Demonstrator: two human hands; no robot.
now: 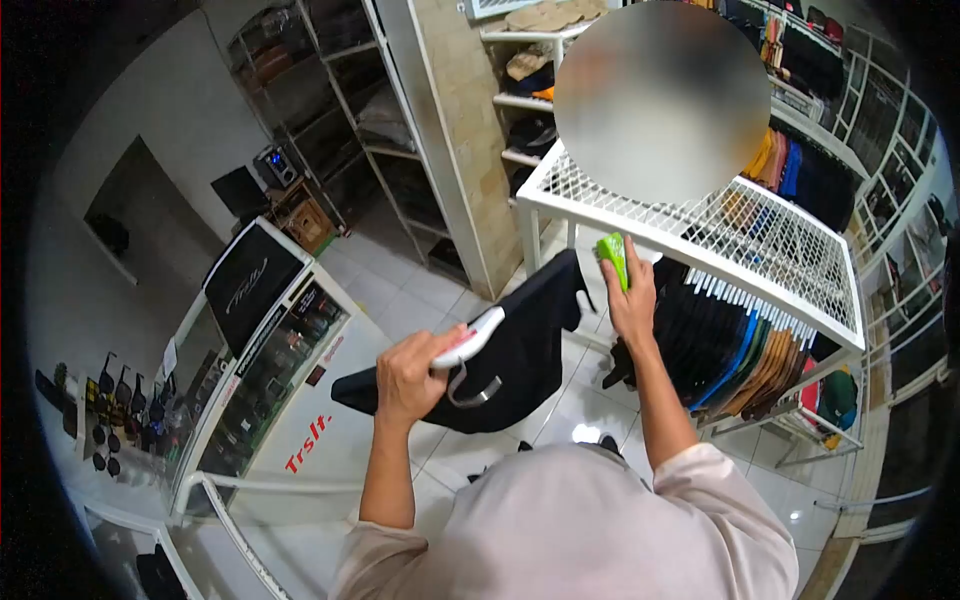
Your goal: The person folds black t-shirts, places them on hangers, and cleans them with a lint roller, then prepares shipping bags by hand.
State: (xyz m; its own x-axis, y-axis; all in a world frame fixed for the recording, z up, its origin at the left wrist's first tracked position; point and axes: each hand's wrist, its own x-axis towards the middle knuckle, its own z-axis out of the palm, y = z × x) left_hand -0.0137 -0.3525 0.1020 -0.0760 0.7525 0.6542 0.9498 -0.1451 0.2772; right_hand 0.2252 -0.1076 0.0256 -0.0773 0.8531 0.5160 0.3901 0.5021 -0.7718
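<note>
My left hand (408, 372) grips a white hanger (472, 338) near its middle, with its metal hook (478, 392) pointing down and to the right. A black garment (520, 360) hangs on that hanger and spreads out in front of me. In my right hand (633, 295) is a bright green brush (613, 260), fingers wrapped along its side. It is held to the right of the garment's upper edge, close to the front of the white mesh-topped rack (690, 240). The underside of the brush is mostly hidden.
Below the mesh top hang many dark, blue and brown garments (740, 350) on hangers. To the left stands a glass display counter (270, 370) with red lettering. A white rail (240, 530) runs near my left side. Shelves (380, 120) and a tiled column (465, 140) stand behind.
</note>
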